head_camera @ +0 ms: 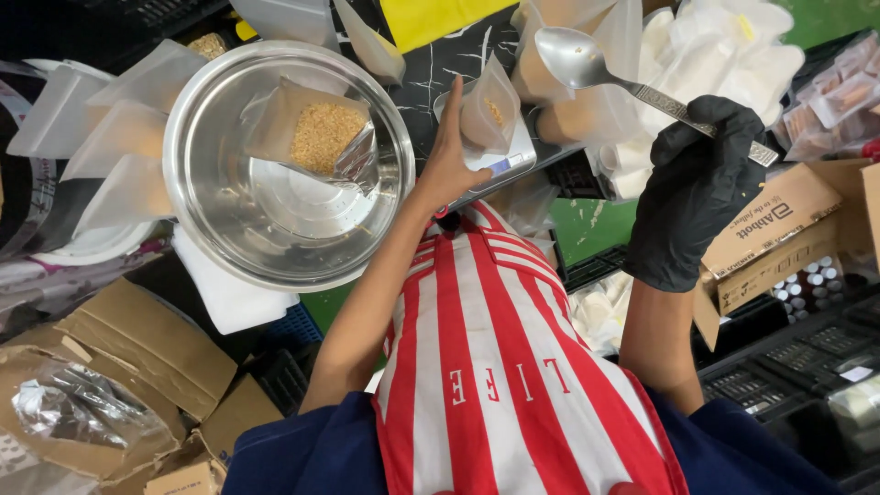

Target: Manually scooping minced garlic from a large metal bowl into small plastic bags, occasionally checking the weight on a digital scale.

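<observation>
My left hand (451, 151) is bare and rests against a small clear pouch (489, 112) that stands on a small scale (502, 165); a few yellow grains lie inside the pouch. My right hand (698, 183) wears a black glove and grips a metal spoon (587, 66) by its patterned handle, bowl raised and empty, to the right of the pouch. At left a large steel bowl (229, 229) holds a foil-edged pouch of golden grain (321, 137).
Empty frosted pouches (110, 137) lie left of the bowl. White packets (715, 55) pile at top right. Cardboard boxes (788, 229) stand at right, and more cardboard (119, 357) at lower left. Black crates (779, 376) are at lower right. My red-and-white striped apron (495, 367) fills the bottom centre.
</observation>
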